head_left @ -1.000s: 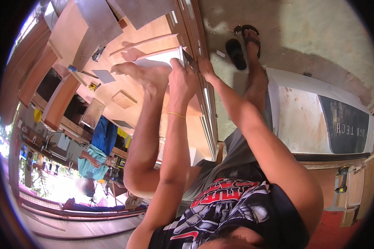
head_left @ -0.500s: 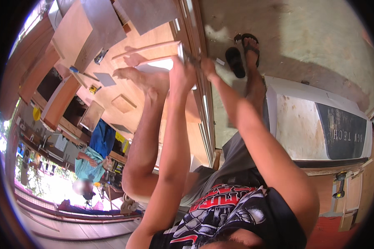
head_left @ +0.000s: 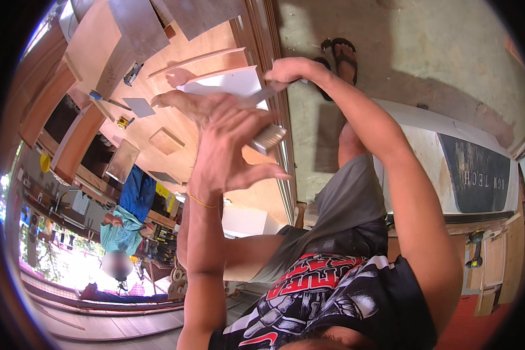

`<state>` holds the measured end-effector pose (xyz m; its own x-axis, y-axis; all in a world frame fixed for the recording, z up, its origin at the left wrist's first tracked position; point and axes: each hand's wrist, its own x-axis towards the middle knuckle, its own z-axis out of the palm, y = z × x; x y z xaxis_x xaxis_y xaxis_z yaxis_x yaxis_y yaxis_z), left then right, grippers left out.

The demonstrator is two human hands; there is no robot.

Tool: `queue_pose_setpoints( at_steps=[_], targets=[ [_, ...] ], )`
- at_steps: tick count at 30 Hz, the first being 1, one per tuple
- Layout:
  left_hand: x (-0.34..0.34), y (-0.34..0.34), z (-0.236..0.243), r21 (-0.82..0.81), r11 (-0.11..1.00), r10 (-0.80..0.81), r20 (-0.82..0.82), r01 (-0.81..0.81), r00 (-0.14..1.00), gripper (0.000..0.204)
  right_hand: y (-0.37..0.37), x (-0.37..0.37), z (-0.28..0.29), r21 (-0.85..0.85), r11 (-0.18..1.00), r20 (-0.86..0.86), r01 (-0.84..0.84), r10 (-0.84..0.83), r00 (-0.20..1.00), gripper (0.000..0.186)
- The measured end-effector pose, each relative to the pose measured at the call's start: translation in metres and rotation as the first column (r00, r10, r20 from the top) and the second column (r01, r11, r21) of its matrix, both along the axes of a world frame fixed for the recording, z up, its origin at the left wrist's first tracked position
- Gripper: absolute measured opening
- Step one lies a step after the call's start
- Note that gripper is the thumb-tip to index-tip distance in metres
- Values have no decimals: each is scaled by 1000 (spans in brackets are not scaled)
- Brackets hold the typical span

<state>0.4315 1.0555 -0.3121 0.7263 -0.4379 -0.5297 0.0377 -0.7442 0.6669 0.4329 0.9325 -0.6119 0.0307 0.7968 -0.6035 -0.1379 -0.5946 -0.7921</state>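
My left hand (head_left: 227, 140) is blurred, thumb stretched out and fingers apart, just below the white board (head_left: 219, 83) by my bare left foot (head_left: 172, 100). Under its fingers shows a brush-like end (head_left: 267, 139) with pale ridges; whether they touch cannot be made out. My right hand (head_left: 289, 70) is closed at the upper right, holding a blurred grey flat strip (head_left: 262, 93) that slants down-left behind my left hand. I cannot tell whether strip and brush-like end are one piece.
Plywood offcuts (head_left: 166, 141), a tape measure (head_left: 122, 122) and tools cover the wooden surface at left. A person in teal (head_left: 119, 236) is beyond. A white appliance-like panel (head_left: 414, 169) lies right, with a drill (head_left: 475, 248) near it. Sandals (head_left: 341, 49) are on the concrete floor.
My left hand has let go of the white board's edge, come down toward me and spread. My right hand has risen slightly with the grey strip; the brush-like end has come into sight.
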Motion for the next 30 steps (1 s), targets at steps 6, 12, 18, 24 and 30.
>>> queue_pose_setpoints(
  at_steps=[6,12,18,24,30],
  targets=[
    [-71,-7,-1,59,912,401,-332,-405,854,64,-27,1,19,-154,968,-462,198,-247,852,44],
    [-122,-21,-47,-181,546,766,-286,-818,575,84,-8,-1,26,-486,433,-389,759,-885,256,57],
    [-121,-28,-74,-304,332,885,-228,-893,407,73,67,5,9,-333,-13,103,943,-994,23,72],
    [-113,-27,-93,-348,291,951,0,-891,310,68,99,7,-8,-488,163,117,857,-962,249,70],
    [-113,-39,-137,-181,507,862,132,-843,490,53,97,-3,-66,-420,-202,43,885,-978,-203,65]
  ],
)
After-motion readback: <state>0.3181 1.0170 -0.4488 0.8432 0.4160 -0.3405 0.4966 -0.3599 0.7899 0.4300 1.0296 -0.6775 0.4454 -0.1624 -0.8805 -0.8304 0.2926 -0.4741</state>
